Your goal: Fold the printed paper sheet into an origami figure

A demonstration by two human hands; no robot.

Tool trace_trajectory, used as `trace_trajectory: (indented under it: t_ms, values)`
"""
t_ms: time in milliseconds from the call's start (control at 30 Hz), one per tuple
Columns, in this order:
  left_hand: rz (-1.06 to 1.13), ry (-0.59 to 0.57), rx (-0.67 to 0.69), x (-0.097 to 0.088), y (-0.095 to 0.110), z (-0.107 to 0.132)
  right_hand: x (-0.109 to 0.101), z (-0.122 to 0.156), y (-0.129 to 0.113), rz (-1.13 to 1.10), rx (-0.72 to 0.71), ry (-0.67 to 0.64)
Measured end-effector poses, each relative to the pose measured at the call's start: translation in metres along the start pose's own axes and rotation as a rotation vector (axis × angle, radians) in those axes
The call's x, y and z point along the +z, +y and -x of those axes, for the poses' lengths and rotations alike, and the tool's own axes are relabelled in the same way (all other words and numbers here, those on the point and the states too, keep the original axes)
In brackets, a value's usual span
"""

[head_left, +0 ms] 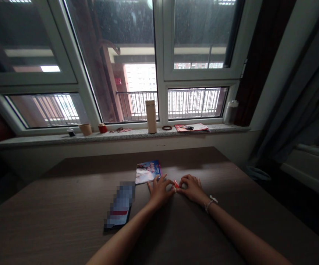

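Note:
My left hand (159, 190) and my right hand (192, 188) meet at the middle of a dark wooden table (65, 206). Between their fingertips sits a small red and white folded piece (176, 184), likely paper. Both hands pinch or press it from either side; my left hand's other fingers are spread on the table. A white bracelet (211, 201) circles my right wrist. A colourful booklet (147, 171) lies just behind my left hand.
A dark phone-like slab (120, 206) lies left of my left forearm. On the window sill (148, 135) stand a tall beige flask (151, 116), a small cup (85, 129), a red pot (102, 128), red papers (191, 127) and a white bottle (230, 112). Curtains hang at right.

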State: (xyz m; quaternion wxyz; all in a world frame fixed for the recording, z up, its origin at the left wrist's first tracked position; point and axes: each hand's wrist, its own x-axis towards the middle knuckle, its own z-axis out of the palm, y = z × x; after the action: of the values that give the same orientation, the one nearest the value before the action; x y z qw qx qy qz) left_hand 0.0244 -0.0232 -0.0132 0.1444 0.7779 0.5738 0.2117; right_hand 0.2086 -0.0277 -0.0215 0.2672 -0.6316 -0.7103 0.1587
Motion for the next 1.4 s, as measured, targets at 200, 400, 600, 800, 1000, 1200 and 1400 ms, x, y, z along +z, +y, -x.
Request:
trace_trajectory:
  t_ms: [200,400,600,800,1000,1200,1400]
  values:
    - [0.003,-0.042,-0.001,-0.001,-0.004,-0.003,0.000,-0.001,0.000,-0.026,0.032,-0.018]
    - [0.002,-0.058,-0.004,-0.002,-0.009,-0.004,-0.003,-0.002,0.001,-0.047,0.022,-0.040]
    - [-0.011,-0.081,-0.004,-0.006,-0.008,-0.002,-0.006,-0.004,0.005,-0.052,0.007,-0.082]
    - [-0.033,-0.093,-0.011,-0.007,-0.009,-0.002,-0.005,-0.005,0.010,-0.066,-0.008,-0.111]
    - [-0.029,-0.077,0.030,-0.006,-0.011,0.001,-0.004,0.000,0.011,-0.082,-0.034,-0.094]
    - [-0.036,-0.044,0.084,-0.002,-0.013,0.004,-0.006,0.008,0.008,-0.076,-0.076,-0.063]
    - [-0.030,-0.024,0.066,-0.001,-0.011,0.004,-0.004,0.009,0.005,-0.052,-0.084,-0.029]
